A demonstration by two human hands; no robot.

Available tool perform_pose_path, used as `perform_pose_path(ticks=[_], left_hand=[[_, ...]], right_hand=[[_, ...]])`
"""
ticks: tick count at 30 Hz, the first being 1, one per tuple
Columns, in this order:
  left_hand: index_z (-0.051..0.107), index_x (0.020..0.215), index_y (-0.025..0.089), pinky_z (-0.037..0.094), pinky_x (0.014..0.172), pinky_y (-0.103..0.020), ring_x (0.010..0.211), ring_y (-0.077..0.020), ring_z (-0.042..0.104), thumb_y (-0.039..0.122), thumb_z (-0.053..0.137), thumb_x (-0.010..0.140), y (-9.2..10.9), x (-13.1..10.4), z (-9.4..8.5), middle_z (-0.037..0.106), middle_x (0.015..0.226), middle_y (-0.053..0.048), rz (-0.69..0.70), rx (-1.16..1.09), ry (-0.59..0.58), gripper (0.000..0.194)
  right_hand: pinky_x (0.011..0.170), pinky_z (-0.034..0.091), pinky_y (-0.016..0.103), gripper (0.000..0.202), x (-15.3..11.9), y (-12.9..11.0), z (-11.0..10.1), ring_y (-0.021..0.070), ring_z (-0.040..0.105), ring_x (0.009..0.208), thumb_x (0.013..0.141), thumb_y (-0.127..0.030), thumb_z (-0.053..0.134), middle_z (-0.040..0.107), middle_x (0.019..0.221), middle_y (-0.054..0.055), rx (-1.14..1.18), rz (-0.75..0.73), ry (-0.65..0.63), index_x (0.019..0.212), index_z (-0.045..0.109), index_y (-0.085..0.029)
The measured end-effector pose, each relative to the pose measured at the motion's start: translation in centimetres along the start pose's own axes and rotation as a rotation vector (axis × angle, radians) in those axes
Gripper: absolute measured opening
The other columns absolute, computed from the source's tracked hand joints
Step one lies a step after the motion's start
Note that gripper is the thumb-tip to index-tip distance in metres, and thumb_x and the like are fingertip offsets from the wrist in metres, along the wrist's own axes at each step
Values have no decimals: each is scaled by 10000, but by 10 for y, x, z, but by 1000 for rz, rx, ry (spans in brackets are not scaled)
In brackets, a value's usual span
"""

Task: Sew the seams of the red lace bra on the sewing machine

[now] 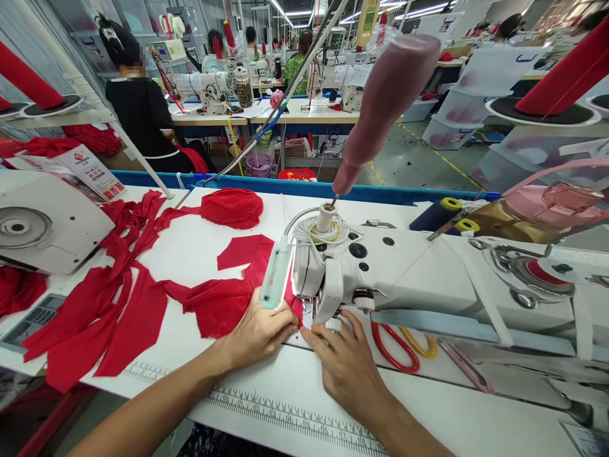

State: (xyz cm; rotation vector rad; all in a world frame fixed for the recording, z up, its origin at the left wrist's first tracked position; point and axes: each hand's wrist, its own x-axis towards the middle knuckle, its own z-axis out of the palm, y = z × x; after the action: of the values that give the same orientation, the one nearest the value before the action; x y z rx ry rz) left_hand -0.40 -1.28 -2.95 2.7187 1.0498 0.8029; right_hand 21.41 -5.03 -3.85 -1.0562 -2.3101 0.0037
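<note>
My left hand (pixel 261 327) is closed on a piece of red fabric (pixel 219 308) just left of the sewing machine's needle area. The fabric runs under the head of the white sewing machine (pixel 409 257). My right hand (pixel 347 362) rests on the machine bed with its fingers apart, around the front of the presser foot. Its leftmost fingertip is close to the fabric edge and to my left fingertips; whether it touches the fabric I cannot tell. A pale green translucent guard (pixel 276 273) hangs over my left hand and hides part of the cloth.
Red fabric strips (pixel 137 298) spread over the left of the table. Red-handled scissors (pixel 397 349) lie under the machine arm. A ruler tape (pixel 285 412) lines the front edge. A pink-handled tool (pixel 385 101) stands in the machine top. A person in black (pixel 137 114) sits beyond.
</note>
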Motion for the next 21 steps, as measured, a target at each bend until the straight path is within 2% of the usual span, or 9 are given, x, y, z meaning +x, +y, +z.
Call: perform_pose_path(ticks=[7,12,21], left_hand=[[602,850,156,371,699,-328,682,-174,539,145,469,970,4,1,9,618,777,-48,-7,56,47,180],[600,893,174,387,739,-333,721,-170,560,129,465,964,-1,1,7,621,805,-31,47,37,2,159],[577,915,181,408,706,-319,735,-168,554,103,452,964,-7,2,4,607,824,-27,124,29,-65,156]], right_hand=[[1089,275,515,479,1,-1,-1,220,523,844,748,36,484,669,861,46,7,16,-3,1140,681,-158],[1080,290,509,458,2,-1,-1,219,530,847,744,39,490,668,856,43,11,32,3,1101,686,-170],[1069,300,517,482,1,0,1,224,522,869,765,48,475,675,886,36,35,50,-4,1128,678,-196]])
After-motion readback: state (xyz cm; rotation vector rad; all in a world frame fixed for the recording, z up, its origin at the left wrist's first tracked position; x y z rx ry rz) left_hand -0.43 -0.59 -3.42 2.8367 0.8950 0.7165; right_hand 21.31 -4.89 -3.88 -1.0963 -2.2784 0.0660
